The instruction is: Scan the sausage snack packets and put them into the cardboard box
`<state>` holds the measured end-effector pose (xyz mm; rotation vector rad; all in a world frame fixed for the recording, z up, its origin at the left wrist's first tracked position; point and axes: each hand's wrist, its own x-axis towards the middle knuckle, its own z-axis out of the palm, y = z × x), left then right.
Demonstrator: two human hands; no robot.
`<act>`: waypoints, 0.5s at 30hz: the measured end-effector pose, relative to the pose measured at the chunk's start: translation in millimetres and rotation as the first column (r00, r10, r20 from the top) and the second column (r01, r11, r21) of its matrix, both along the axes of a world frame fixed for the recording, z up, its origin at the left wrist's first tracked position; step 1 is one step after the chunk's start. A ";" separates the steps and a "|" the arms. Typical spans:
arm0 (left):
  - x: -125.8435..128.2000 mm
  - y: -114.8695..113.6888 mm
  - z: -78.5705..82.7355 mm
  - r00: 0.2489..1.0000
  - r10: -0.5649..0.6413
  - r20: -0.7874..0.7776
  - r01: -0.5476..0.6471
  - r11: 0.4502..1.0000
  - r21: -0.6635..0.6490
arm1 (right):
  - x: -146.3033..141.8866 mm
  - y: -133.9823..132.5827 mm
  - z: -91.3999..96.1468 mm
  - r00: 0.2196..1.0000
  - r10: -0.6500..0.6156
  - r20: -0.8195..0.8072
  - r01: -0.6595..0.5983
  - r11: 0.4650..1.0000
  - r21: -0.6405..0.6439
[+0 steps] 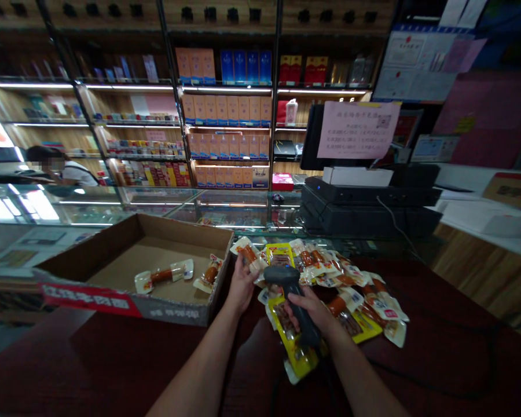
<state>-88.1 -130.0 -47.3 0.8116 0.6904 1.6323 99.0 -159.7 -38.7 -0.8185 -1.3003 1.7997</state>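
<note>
My left hand (242,285) is closed on a clear-and-white packet of sausage (248,252), held up beside the cardboard box. In my right hand (315,310) is a dark barcode scanner (283,275), its handle wrapped by my fingers and its head turned toward the held packet. Under and behind the scanner lies a pile of sausage packets (330,263), mixed with yellow-edged snack packets (279,253). To the left stands the open cardboard box (113,246), with a sausage packet (165,275) on its floor and another sausage packet (209,274) leaning near its right wall.
The dark red table (113,365) carries the box and the pile. Behind it are a glass counter (234,198) and a monitor (313,136) with a pink notice. A cable (417,376) runs across the table's right side. A person (72,171) leans at the far left.
</note>
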 end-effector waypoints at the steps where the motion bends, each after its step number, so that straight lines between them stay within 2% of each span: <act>1: 0.7 -1.3 1.0 1.000 -0.004 -0.009 0.004 1.000 -0.019 | -0.3 0.2 0.5 1.000 -0.009 -0.007 0.009 1.000 -0.009; 4: 0.1 -5.1 10.8 0.997 0.013 -0.076 -0.019 0.997 -0.076 | -3.3 1.0 5.9 0.998 -0.035 -0.046 0.034 0.999 -0.016; 8: -19.6 -5.8 40.3 0.965 0.149 -0.216 -0.164 0.985 -0.055 | -14.6 2.0 25.9 0.995 -0.023 -0.100 0.025 1.000 0.015; 11: -53.6 -4.8 64.9 0.903 0.301 -0.306 -0.303 0.952 0.041 | -29.3 2.8 45.3 0.995 0.025 -0.099 -0.022 0.999 0.033; 13: -81.9 -5.3 76.0 0.841 0.376 -0.389 -0.384 0.921 0.061 | -41.1 2.9 55.5 0.994 0.060 -0.086 -0.056 0.997 0.053; 15: -110.4 -6.8 80.7 0.733 0.445 -0.514 -0.477 0.875 0.078 | -53.3 2.1 61.1 0.992 0.076 -0.100 -0.068 0.994 0.081</act>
